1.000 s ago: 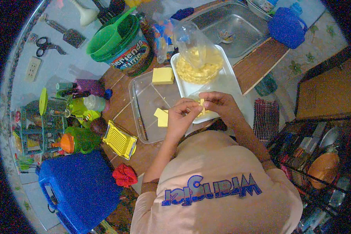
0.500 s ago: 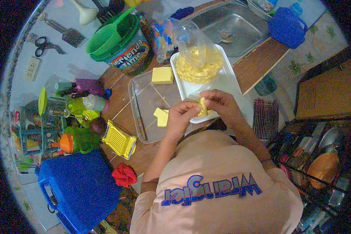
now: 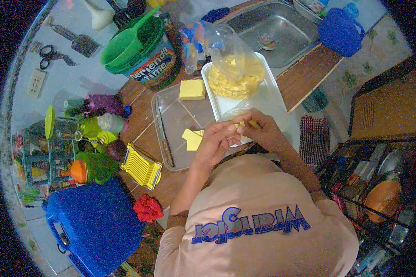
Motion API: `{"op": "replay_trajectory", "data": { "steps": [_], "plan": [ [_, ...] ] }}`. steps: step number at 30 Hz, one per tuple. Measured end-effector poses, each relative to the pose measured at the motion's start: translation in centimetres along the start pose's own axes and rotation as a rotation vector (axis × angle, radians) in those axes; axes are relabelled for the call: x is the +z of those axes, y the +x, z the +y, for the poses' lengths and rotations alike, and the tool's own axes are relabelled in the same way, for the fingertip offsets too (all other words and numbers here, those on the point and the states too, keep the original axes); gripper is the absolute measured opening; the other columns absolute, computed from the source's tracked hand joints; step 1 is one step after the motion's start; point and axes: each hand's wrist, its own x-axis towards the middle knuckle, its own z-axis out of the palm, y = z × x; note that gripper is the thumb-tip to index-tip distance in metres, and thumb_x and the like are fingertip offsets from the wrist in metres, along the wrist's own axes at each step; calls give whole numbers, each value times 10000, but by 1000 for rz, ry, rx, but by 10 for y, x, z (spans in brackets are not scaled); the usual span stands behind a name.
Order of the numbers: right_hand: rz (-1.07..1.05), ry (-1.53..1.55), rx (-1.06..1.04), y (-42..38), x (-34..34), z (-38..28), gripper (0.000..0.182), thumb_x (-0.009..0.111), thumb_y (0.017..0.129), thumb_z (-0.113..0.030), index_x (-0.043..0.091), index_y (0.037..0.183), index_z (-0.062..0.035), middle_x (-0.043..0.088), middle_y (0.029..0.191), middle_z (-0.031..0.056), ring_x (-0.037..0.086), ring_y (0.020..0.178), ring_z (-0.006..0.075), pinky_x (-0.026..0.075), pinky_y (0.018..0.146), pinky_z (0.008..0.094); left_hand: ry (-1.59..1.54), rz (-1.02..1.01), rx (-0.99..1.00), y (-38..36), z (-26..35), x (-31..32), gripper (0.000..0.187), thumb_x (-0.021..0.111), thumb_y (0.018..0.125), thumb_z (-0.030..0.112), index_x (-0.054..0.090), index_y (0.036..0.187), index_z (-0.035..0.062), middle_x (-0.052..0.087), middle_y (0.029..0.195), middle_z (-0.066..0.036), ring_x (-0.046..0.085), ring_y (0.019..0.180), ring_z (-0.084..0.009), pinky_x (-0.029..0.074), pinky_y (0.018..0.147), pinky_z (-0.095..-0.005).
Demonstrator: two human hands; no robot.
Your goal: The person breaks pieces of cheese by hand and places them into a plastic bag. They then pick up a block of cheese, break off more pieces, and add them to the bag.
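Both my hands meet above the near end of the white tray (image 3: 222, 105). My left hand (image 3: 218, 141) pinches a small pale-yellow piece, seemingly cheese, at its fingertips. Between the fingers of my right hand (image 3: 265, 134) are yellow cheese sticks (image 3: 254, 124), partly hidden. Just behind the hands, a clear plastic bag (image 3: 233, 76) full of small yellow pieces stands on the tray. To the left, a clear plastic lid or shallow tray (image 3: 175, 117) bears a yellow block (image 3: 192, 89), some cut slabs (image 3: 192, 140) and a thin dark knife (image 3: 164, 134).
A yellow wire slicer (image 3: 142, 166) lies left, near a red cloth (image 3: 148, 207) and a blue case (image 3: 94, 224). Behind stand a green-lidded bucket (image 3: 145, 60) and a steel sink (image 3: 286, 27). An open drawer-like rack with utensils (image 3: 379, 184) is at right.
The sticks held upright between both hands are now tilted and mostly covered by my right fingers. My left hand has turned, its fingers curling at a small piece.
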Motion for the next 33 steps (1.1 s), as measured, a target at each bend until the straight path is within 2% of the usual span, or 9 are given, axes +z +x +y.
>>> {"op": "replay_trajectory", "data": {
  "steps": [2,6,9,17,20,23,26,29,33],
  "plan": [
    [-5,62,73,-1,1,-9,147,646,823,-128,621,946,-51,525,851,5,478,753,77,387,660,220,-5,5,-9,1,1,2,215,575,859,121,611,1000,-36,639,872,-79,602,722,-141,516,658,-285],
    [8,-98,-2,-2,-3,1,142,662,813,-123,627,930,-52,497,819,8,478,746,82,377,635,219,40,37,-2,1,0,3,355,630,823,198,574,1067,-53,617,821,-71,609,701,-190,524,652,-318],
    [10,-165,-57,-2,-4,3,131,668,808,-122,635,913,-51,490,818,11,480,744,84,371,621,218,46,33,1,1,-2,1,381,626,830,226,564,1076,-58,611,825,-68,606,706,-191,523,652,-320],
    [44,-162,-19,0,-1,2,135,670,806,-118,650,921,-50,485,822,9,479,761,80,381,644,214,15,73,3,0,3,7,348,586,854,233,577,1041,-61,609,834,-70,594,718,-174,500,635,-291],
    [17,-216,-19,0,-4,12,206,662,814,-134,639,1005,-61,496,836,1,479,763,80,377,648,213,133,141,12,-1,4,11,288,583,851,210,591,983,-46,606,806,-72,585,707,-161,485,632,-270],
    [-4,-175,3,-2,-1,-10,342,638,834,-155,566,1157,-66,504,842,0,480,761,85,393,666,216,204,192,69,0,1,7,245,585,845,191,597,940,-34,599,775,-73,574,692,-154,472,630,-257],
    [-17,60,252,4,-8,1,463,603,858,-183,455,1278,-56,546,909,17,512,810,103,427,717,236,184,220,109,-1,-1,2,227,591,838,186,595,916,-27,589,761,-72,564,677,-155,459,620,-254],
    [48,301,308,5,-9,13,508,587,857,-167,399,1314,-45,572,1040,64,546,918,136,457,780,261,165,229,117,-2,-1,1,224,594,834,193,589,896,-22,583,759,-70,559,668,-159,445,606,-252],
    [2,610,400,6,-19,21,505,571,838,-106,402,1308,-37,534,1191,125,537,1058,188,457,878,290,143,218,136,-1,-3,0,232,594,832,210,588,889,-16,581,766,-69,564,676,-164,459,615,-267]
  ]
}}
